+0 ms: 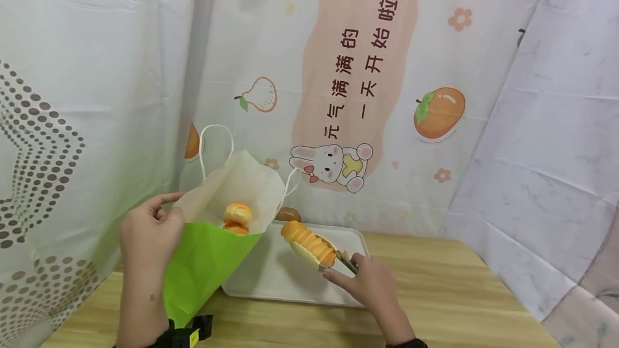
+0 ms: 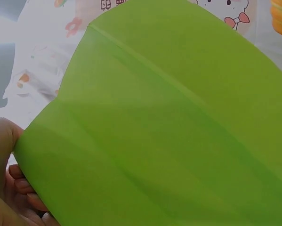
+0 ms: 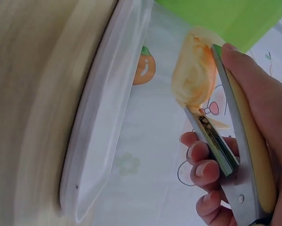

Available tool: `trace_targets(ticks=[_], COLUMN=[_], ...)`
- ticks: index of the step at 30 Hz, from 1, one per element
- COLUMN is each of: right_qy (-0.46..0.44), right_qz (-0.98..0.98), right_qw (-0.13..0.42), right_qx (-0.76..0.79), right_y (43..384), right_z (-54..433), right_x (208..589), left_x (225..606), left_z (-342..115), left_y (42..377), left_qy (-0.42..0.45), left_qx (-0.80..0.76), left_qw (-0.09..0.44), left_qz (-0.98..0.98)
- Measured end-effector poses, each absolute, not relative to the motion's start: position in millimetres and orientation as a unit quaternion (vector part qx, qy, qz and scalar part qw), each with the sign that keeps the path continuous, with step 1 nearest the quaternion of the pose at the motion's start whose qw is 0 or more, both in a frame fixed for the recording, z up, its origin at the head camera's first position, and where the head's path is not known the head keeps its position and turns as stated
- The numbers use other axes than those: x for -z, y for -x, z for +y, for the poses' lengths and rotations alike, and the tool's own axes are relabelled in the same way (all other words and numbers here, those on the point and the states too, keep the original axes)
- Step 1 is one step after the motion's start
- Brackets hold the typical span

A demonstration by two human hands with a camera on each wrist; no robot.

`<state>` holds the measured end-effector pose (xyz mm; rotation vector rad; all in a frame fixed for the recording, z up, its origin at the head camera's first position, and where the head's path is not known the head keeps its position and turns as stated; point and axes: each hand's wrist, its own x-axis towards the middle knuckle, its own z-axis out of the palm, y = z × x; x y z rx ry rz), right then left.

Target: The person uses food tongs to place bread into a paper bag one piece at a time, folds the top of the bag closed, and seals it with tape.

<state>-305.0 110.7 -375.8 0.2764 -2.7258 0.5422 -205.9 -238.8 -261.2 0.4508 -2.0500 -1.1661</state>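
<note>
My left hand [image 1: 151, 232] pinches the left rim of a green paper bag [image 1: 208, 262] with a white inside and white cord handles. The bag leans with its mouth open, and bread rolls [image 1: 238, 212] show stacked within; its lower inside is hidden. In the left wrist view the bag's green side [image 2: 150, 122] fills most of the picture. Metal tongs [image 3: 246, 136] with a yellowish handle are gripped in my right hand [image 1: 371, 282]. Between the tips of the tongs is a long ridged bread roll [image 1: 309, 243], held above the white tray [image 1: 271, 286], right of the bag's mouth.
The tray lies on a wood-grain table [image 1: 435, 289], partly behind the bag. A printed curtain [image 1: 261, 31] hangs behind the table, with more curtains at the left [image 1: 96, 95] and right [image 1: 546, 138].
</note>
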Motion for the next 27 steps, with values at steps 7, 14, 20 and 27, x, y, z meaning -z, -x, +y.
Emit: trace_targets(ticks=[7,14,20,27], right_qy=[-0.079,-0.076,-0.073,-0.070], right_qz=[-0.961,-0.961,-0.964,-0.963], right_qw=[0.164,0.163,0.160,0.163], right_qx=[-0.209,-0.209,-0.201,-0.203], right_y=[305,301,302,302], right_z=[118,123,125,129], right_x=[370,362,359,357], left_x=[263,268,267,263], left_z=[-241,-242,-241,-236], left_y=[203,202,202,209], left_qy=[-0.186,-0.197,-0.196,-0.184], left_qx=[0.446,0.448,0.436,0.393], left_qw=[0.359,0.359,0.367,0.414], left_qz=[-0.798,-0.795,-0.798,-0.800])
